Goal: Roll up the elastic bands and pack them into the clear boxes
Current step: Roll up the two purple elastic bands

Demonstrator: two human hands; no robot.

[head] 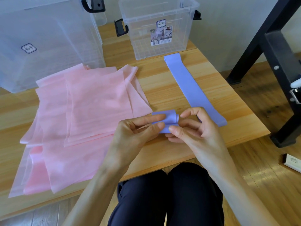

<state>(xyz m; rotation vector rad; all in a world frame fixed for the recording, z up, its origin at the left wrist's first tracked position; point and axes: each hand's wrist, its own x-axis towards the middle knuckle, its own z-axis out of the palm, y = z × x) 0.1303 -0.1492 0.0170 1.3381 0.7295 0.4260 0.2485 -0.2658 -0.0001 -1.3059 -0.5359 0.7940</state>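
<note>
Here two hands (130, 132) (193, 128) roll one of two purple bands (167, 121).

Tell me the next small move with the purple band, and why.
Probably keep rolling: turn the purple roll one more wrap toward the far end. Both the left hand and right hand pinch a small started roll, while most of the band lies flat on the table, stretching toward the open clear box. It seems too early to pack.
</note>
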